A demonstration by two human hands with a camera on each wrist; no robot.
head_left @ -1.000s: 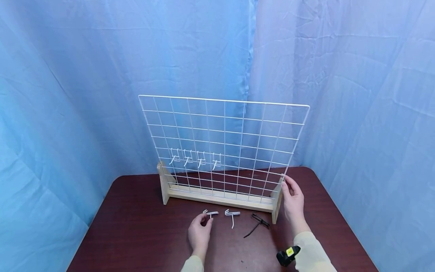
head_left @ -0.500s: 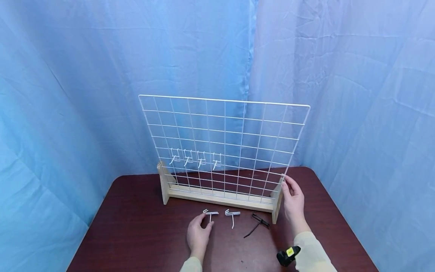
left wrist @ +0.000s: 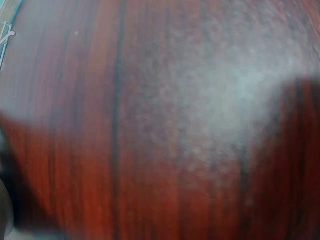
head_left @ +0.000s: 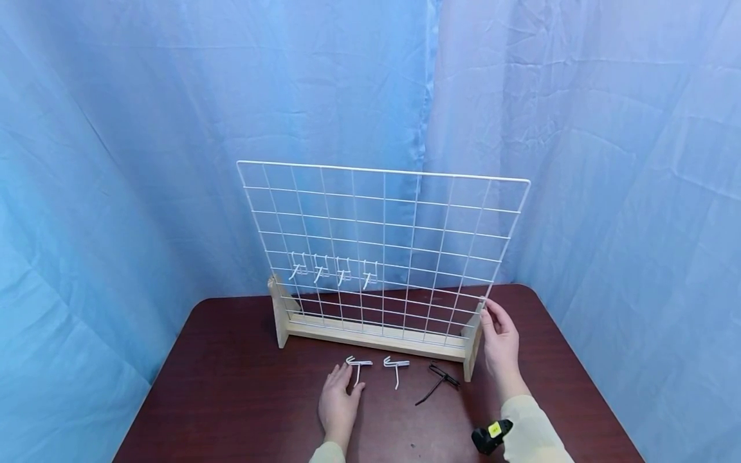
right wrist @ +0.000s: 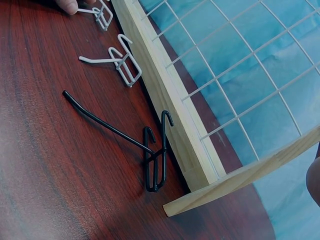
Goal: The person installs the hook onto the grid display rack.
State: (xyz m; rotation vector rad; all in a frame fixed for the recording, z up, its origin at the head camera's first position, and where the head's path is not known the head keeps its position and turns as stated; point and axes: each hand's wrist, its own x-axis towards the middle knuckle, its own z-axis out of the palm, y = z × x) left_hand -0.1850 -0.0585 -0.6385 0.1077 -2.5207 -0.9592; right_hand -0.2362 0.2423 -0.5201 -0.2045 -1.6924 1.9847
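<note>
A white wire grid rack (head_left: 396, 244) stands upright in its wooden base (head_left: 376, 333). My right hand (head_left: 501, 341) grips the rack's right edge at the wooden end piece (head_left: 471, 341), thumb in front. On the table in front lie a white wire hook (head_left: 360, 363), a second white hook (right wrist: 123, 61) and a black hook (right wrist: 157, 155). My left hand (head_left: 338, 402) rests beside the first white hook, fingers loosely extended; in the right wrist view its fingertip (right wrist: 69, 6) is right at the tip of that hook's prong.
Several white hooks (head_left: 369, 276) hang in a row on the grid's lower left. The dark red table (head_left: 231, 386) has rounded back corners. Blue curtains (head_left: 145, 161) close in behind and at both sides. A black device with a yellow label (head_left: 492, 434) sits by the right sleeve.
My left hand has loosened from the first white hook and drawn back slightly, its fingers spreading. The hook stays on the table. My right hand keeps its grip on the rack.
</note>
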